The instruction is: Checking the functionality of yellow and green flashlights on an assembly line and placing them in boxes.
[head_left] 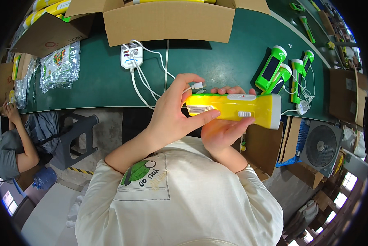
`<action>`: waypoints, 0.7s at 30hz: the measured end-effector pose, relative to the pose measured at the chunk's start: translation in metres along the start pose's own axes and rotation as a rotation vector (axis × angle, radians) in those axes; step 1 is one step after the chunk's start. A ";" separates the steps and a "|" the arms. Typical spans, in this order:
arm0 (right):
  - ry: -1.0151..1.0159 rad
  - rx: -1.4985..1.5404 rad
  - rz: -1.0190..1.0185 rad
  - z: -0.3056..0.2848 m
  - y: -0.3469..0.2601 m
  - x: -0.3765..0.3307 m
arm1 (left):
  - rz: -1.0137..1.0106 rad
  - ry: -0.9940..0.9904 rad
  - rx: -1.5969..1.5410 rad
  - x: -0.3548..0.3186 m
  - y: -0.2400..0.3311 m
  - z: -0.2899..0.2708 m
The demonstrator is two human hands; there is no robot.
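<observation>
A yellow flashlight (229, 107) with a green strip and a white-rimmed head lies level in front of my chest, its head to the right. My right hand (223, 133) grips it from below, thumb along its side by the white ribbed switch and fingertips over the far edge. At the tail end, my left hand (173, 108) is closed, its thumb lying on the flashlight's side. A white charging cable's plug (198, 85) sticks out under my left index finger, just above the tail. Whether the plug touches the flashlight, I cannot tell.
A white power strip (131, 56) with cables lies on the green table (106, 88). Several green flashlights (274, 67) lie at the right beside tangled cables. An open cardboard box (167, 24) stands at the back, plastic bags (60, 65) at the left. Another person (17, 139) sits far left.
</observation>
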State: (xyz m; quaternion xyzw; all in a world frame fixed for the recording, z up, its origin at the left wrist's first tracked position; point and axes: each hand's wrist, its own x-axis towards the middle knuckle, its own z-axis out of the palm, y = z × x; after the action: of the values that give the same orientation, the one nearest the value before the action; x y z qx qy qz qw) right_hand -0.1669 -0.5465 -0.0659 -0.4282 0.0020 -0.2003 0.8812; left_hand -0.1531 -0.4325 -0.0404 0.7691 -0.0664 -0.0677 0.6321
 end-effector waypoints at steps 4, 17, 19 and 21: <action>-0.076 -0.142 -0.258 -0.004 0.008 -0.001 | 0.078 0.004 -0.159 0.000 -0.013 0.000; 0.256 -0.145 -0.063 0.015 -0.025 0.020 | 0.049 0.150 -0.595 0.005 -0.020 -0.015; 0.257 -0.129 -0.031 0.015 -0.024 0.021 | 0.097 0.159 -0.548 0.007 -0.023 -0.015; 0.256 -0.115 0.003 0.016 -0.026 0.021 | 0.089 0.154 -0.589 0.008 -0.023 -0.014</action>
State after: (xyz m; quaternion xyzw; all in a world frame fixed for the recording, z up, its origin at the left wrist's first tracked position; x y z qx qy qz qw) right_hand -0.1542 -0.5560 -0.0327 -0.4491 0.1263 -0.2517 0.8479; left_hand -0.1423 -0.4162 -0.0601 0.5521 -0.0298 0.0022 0.8333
